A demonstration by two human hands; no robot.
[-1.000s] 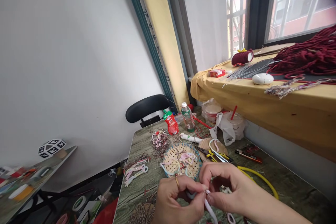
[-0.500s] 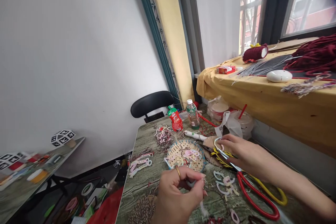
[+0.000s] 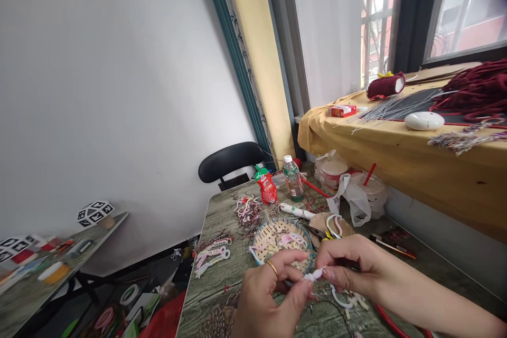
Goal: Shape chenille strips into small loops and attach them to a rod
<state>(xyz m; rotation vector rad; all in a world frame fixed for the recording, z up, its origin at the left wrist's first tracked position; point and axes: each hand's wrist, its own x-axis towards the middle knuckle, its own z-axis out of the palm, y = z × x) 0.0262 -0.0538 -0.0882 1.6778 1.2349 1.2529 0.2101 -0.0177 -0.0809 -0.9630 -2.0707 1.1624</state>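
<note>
My left hand point(image 3: 273, 293), a ring on one finger, pinches a small white fuzzy strip point(image 3: 314, 275) between thumb and fingers. From the other side, the thumb and fingertips of my right hand point(image 3: 356, 269) are closed on the same strip. Just behind the hands lies a round woven basket tray point(image 3: 263, 232) holding pastel fuzzy loops point(image 3: 292, 240). Under my right hand are more pale loops point(image 3: 341, 298) on the table. The red handle point(image 3: 388, 322) of the scissors shows below my right wrist, while the rest is hidden.
Farther back stand a red pouch point(image 3: 267, 186) and a plastic bottle point(image 3: 293, 182). Bagged tubs point(image 3: 333, 171) are at the back right. Pastel fuzzy strips point(image 3: 213, 259) and a yarn heap point(image 3: 249, 214) lie left. A yellow-covered ledge point(image 3: 356, 153) overhangs the right side.
My right hand has come left and nearer, away from the scissors and cardboard, and now meets my left hand at the white strip. The pale loop on the cardboard is uncovered.
</note>
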